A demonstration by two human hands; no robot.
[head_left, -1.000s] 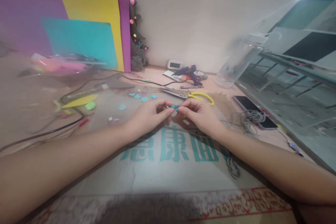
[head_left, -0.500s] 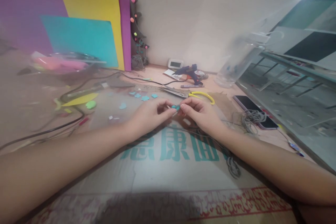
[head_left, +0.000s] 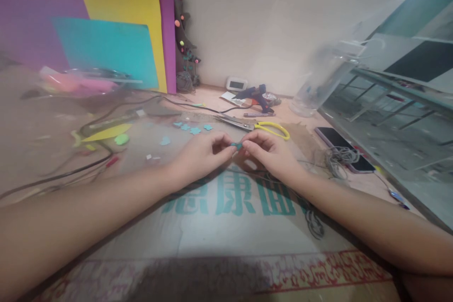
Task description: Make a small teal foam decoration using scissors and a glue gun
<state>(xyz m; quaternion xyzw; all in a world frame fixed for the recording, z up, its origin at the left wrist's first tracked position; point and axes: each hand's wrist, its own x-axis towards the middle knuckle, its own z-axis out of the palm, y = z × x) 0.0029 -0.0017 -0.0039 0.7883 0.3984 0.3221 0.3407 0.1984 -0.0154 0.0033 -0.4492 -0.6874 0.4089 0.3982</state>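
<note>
A small teal piece point(head_left: 236, 145) is pinched between my two hands above the printed cardboard point(head_left: 212, 240). My left hand point(head_left: 211, 151) grips its left side with thumb and fingers. On its right side, the thumb and fingertips of my right hand point(head_left: 271, 151) close on the same piece. Its exact shape is partly hidden by the fingertips. Several light blue flower-shaped cutouts point(head_left: 195, 130) lie just beyond my left hand. Yellow-handled scissors point(head_left: 272, 128) rest behind my right hand, their blades pointing left.
A dark glue gun point(head_left: 260, 99) and a small white clock point(head_left: 237, 84) stand at the back. On the right are a phone point(head_left: 332, 139), a tangled cable point(head_left: 341, 158) and a clear jug point(head_left: 314, 85). Left are a yellow cutout point(head_left: 108, 132), a black cord point(head_left: 71, 177) and coloured sheets point(head_left: 109, 49).
The teal piece looks slightly turned between my fingertips. Both hands keep nearly the same place, and the background has shifted slightly upward in view.
</note>
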